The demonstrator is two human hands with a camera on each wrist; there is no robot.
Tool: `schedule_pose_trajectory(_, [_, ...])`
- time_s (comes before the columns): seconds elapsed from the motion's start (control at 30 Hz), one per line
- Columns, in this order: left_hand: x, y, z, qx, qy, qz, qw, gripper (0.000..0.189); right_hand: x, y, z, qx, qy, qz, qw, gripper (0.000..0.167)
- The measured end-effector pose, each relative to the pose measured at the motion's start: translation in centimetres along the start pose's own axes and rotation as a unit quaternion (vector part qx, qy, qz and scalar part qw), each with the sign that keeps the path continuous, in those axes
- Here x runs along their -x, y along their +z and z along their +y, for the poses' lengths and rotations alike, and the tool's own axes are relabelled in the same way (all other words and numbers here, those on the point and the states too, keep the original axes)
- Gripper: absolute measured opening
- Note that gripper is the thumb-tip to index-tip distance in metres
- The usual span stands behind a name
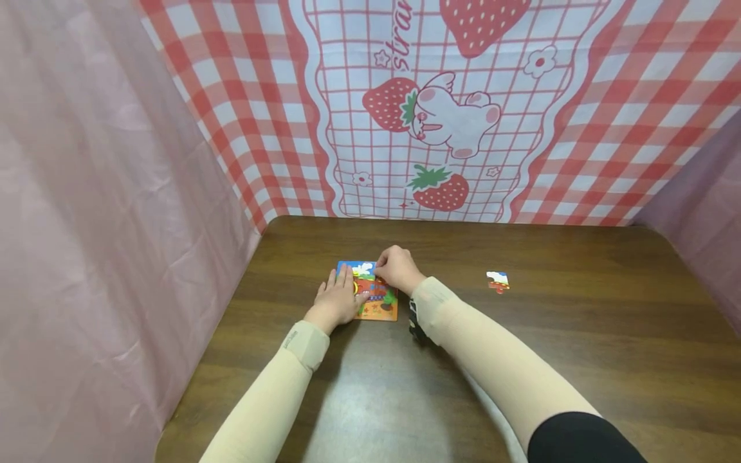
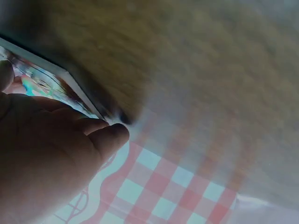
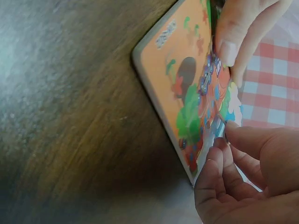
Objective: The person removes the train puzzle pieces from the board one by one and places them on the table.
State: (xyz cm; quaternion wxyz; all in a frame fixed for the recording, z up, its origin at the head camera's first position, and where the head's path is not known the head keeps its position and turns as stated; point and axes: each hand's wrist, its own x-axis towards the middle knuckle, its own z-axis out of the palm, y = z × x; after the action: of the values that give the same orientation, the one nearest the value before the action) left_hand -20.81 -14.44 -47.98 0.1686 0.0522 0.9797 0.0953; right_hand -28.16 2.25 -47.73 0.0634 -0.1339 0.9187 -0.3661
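- Looking at that puzzle point(image 1: 376, 289), how do you reckon it handles?

- Light and stiff, I'd guess: flat board, thin rim, printed face probably a bit slick. It's lying toward the back left of the tabletop point(image 1: 579, 302). I'd hold it by the edges.

- What's the grip doing?

- The right-hand grip point(image 1: 398, 267) is pinching at the top right corner, thumb to fingertips, on what looks like a thin piece point(image 3: 217, 126). The left-hand grip point(image 1: 338, 301) isn't clenched on anything, fingers laid flat over the left side, which should stop sliding.

- Anything else?

- Yeah, 1 loose piece point(image 1: 498, 281) well apart to the right. Its red knob might bend, so I'd take the straight sides. A checkered cloth point(image 1: 260, 116) hangs behind.
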Motion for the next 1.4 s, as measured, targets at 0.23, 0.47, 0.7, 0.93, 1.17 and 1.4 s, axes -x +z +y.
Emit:
schedule_pose_trajectory(0.23, [1.0,0.1,0.5,-0.011,0.017,-0.001,0.9998,0.086,0.1,0.1,0.1,-0.003,0.008,-0.009,0.9999,0.013])
schedule_pose_trajectory(0.47, [2.6,-0.5,1.7,-0.019,0.073,-0.033,0.9966,0.087,0.0,0.1,0.2,0.007,0.003,-0.009,0.9999,0.014])
schedule_pose_trajectory(0.7, [2.3,0.6,1.6,-0.021,0.061,-0.043,0.9970,0.093,0.0,0.1,0.1,0.010,0.012,-0.014,0.9998,0.015])
schedule_pose_trajectory(0.93, [2.2,1.0,1.6,-0.024,0.054,-0.043,0.9973,0.096,0.2,-0.2,-0.2,0.002,0.016,-0.023,0.9996,0.017])
schedule_pose_trajectory(1.17, [2.8,0.5,2.0,-0.036,0.054,-0.029,0.9975,0.095,0.4,-0.4,-0.1,-0.014,0.013,-0.032,0.9993,0.016])
schedule_pose_trajectory(1.4, [3.1,0.4,2.3,-0.041,0.051,-0.025,0.9975,0.094,0.3,-0.4,0.3,-0.021,0.005,-0.044,0.9988,0.016])
